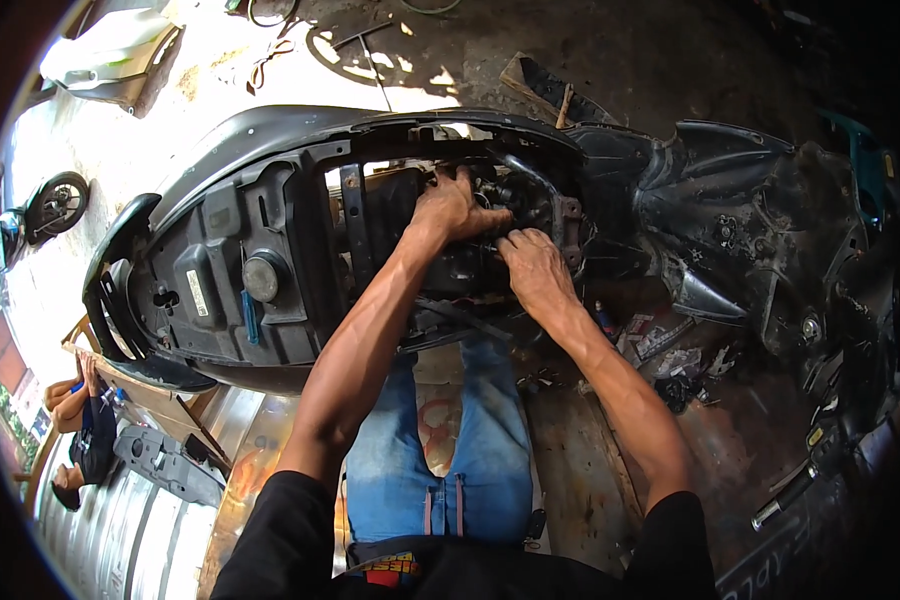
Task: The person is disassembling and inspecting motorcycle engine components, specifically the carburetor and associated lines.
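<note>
A dark scooter body (pixel 270 180) lies across in front of me, its seat off and the middle compartment uncovered. My left hand (pixel 452 208) reaches down into that compartment among black engine parts (pixel 460 265). Its thumb stretches to the right, apart from the fingers, whose tips are partly hidden. Close beside it on the right is my right hand (pixel 535 262), with fingers curled together at the compartment's right side. Whatever its fingertips grip is too small or hidden to name. A metal bracket (pixel 568 225) stands just right of the hands.
On the left part of the scooter are a round black cap (pixel 263 275) and a slim blue object (pixel 250 318). Small loose parts and plastic bags (pixel 678 365) lie on the floor at right. Another person (pixel 92 440) sits at far left, near a grey panel (pixel 170 465).
</note>
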Motion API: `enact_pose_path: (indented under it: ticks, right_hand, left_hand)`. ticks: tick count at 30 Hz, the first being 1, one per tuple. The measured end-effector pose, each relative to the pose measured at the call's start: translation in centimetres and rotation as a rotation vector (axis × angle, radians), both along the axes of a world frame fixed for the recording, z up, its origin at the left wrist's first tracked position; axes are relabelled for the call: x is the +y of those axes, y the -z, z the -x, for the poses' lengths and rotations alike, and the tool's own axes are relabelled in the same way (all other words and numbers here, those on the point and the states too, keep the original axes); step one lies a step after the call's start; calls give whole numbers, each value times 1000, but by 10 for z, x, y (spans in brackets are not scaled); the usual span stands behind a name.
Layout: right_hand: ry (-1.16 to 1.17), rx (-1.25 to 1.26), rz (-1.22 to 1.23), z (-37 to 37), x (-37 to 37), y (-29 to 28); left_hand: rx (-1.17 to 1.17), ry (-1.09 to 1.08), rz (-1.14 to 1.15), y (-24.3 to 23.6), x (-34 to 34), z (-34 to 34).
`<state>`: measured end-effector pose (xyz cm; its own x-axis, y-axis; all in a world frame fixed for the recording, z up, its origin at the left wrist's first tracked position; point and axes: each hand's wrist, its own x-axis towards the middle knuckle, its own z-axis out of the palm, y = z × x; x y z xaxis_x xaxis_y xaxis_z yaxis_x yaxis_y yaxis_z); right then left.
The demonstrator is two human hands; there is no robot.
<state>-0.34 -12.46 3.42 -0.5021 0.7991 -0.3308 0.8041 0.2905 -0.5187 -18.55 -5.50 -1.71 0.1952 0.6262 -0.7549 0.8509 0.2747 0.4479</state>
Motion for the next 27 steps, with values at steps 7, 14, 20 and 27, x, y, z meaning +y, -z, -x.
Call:
enact_pose_path:
  ticks: [7, 14, 20, 27]
  right_hand:
    - [89, 16, -44, 8, -1, -4]
    - [547, 106, 88, 24, 3, -8]
    - [180, -198, 97, 21, 1, -5]
    - [20, -142, 185, 3, 7, -13]
  left_hand:
    - [-7, 13, 55, 17, 7, 2]
    - [11, -71, 59, 11, 7, -1]
    - [60, -64, 55, -7, 4, -2]
    - [97, -84, 64, -9, 1, -7]
